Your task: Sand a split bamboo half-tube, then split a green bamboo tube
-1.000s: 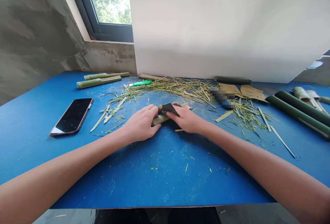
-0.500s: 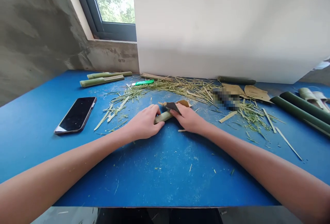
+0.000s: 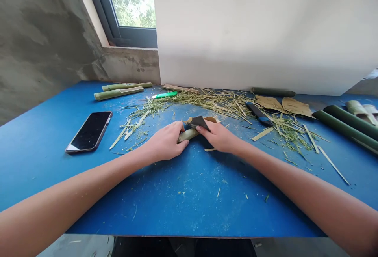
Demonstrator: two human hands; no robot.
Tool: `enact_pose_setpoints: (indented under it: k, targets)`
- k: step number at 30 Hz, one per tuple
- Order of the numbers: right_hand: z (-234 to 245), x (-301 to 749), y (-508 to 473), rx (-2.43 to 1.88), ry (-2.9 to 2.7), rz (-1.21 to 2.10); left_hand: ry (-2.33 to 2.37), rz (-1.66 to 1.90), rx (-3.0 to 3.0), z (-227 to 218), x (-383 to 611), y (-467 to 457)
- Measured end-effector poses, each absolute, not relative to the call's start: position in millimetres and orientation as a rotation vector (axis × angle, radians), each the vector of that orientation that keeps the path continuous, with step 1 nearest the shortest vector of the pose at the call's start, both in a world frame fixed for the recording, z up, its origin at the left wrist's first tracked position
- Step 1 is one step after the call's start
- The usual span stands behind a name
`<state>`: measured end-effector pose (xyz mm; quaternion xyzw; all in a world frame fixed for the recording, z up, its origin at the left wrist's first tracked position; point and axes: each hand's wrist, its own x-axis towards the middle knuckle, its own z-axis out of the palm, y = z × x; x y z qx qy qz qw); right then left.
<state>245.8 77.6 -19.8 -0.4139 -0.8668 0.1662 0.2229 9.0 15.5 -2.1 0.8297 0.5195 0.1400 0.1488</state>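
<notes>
A short piece of pale green bamboo [image 3: 189, 134] lies between my hands at the middle of the blue table. My left hand [image 3: 169, 142] is closed around its left end, thumb in front. In my right hand [image 3: 217, 134] is a folded sheet of sandpaper [image 3: 198, 121], dark on one face and brown on the other, pressed against the bamboo's right part. The right end of the bamboo is hidden under the sandpaper and my fingers.
Bamboo shavings [image 3: 206, 101] spread across the back of the blue table [image 3: 189, 202]. A phone [image 3: 89, 131] lies left. A green knife [image 3: 165, 95], a dark utility knife [image 3: 259, 114], brown sandpaper pieces [image 3: 297, 106] and dark green bamboo tubes [image 3: 347, 129] lie farther back and right.
The sandpaper has shifted slightly on the bamboo with my right hand, and more of its dark face shows. My left hand keeps its hold. The view has moved a little.
</notes>
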Motion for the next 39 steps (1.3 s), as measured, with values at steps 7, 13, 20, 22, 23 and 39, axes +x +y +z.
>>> enact_pose_setpoints:
  k: [7,13,20,22,23,39]
  targets:
    - [-20,241,71,-1.074,-2.378,0.466,1.52,0.439,2.395,-6,10,17]
    - [-21,244,75,-1.303,-2.266,0.365,1.532,0.412,2.462,-2,11,17]
    - [-20,245,76,-1.429,-2.213,0.392,1.637,0.427,2.401,0,13,18]
    - [-22,245,76,-1.269,-2.274,0.419,1.639,0.424,2.357,0,13,20]
    - [-22,245,76,-1.153,-2.32,0.437,1.638,0.424,2.337,1,13,21]
    - [-27,243,81,-1.114,-2.352,0.357,1.685,0.424,2.491,4,9,20]
